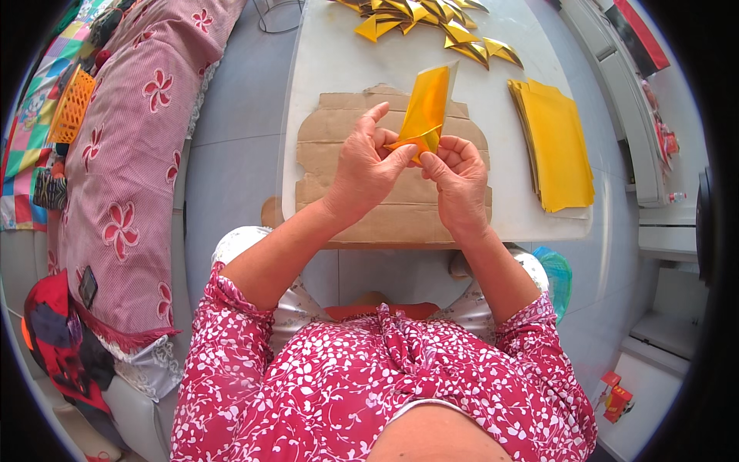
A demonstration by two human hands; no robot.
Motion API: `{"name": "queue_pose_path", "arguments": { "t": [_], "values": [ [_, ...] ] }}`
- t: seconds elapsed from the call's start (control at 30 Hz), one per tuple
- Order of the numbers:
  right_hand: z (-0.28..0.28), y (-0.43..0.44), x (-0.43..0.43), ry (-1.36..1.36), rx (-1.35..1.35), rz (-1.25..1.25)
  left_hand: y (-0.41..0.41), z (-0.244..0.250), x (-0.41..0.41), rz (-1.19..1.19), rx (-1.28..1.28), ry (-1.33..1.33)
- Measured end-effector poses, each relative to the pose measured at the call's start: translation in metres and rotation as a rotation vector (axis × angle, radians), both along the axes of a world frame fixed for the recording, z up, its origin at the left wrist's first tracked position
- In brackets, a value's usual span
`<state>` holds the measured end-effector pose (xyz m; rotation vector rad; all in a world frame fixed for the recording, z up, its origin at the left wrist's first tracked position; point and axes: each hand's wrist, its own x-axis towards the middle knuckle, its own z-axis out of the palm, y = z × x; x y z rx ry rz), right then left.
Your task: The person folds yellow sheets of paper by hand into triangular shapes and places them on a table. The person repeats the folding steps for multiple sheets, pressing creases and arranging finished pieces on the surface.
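Both hands pinch a partly folded sheet of golden-yellow paper (425, 104) above a flattened piece of brown cardboard (387, 222). The thumb and fingers of my left hand (369, 161) grip its lower left fold, with the index finger raised. At the lower right fold, my right hand (460, 182) pinches the paper between thumb and fingers. The paper's long upper part stands up away from me, and its lower end is bent into a pointed fold. The fingertips behind the paper are partly hidden.
A stack of yellow sheets (560, 144) lies on the right of the white table (335, 58). Folded shiny gold paper pieces (462, 34) are heaped at its far side. To the left stands a sofa with a pink patterned cover (127, 173), bearing a phone (88, 287) and an orange basket (72, 105).
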<state>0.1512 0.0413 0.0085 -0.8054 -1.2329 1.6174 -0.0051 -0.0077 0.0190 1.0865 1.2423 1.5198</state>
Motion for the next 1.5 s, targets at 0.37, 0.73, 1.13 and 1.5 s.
{"name": "queue_pose_path", "arguments": {
  "t": [0.37, 0.73, 1.13, 1.5],
  "values": [
    [0.000, -0.002, -0.003, -0.016, -0.051, -0.024, 0.000, -0.002, 0.000, 0.009, -0.027, 0.028],
    [0.001, -0.001, -0.001, 0.019, -0.060, 0.008, 0.000, -0.006, -0.005, -0.171, -0.161, -0.257],
    [-0.003, 0.005, 0.006, 0.036, -0.062, 0.031, 0.000, -0.005, -0.007, -0.159, -0.218, -0.195],
    [0.000, 0.003, 0.002, 0.022, -0.020, 0.075, 0.000, -0.005, -0.008, -0.225, -0.209, -0.227]
  ]
}}
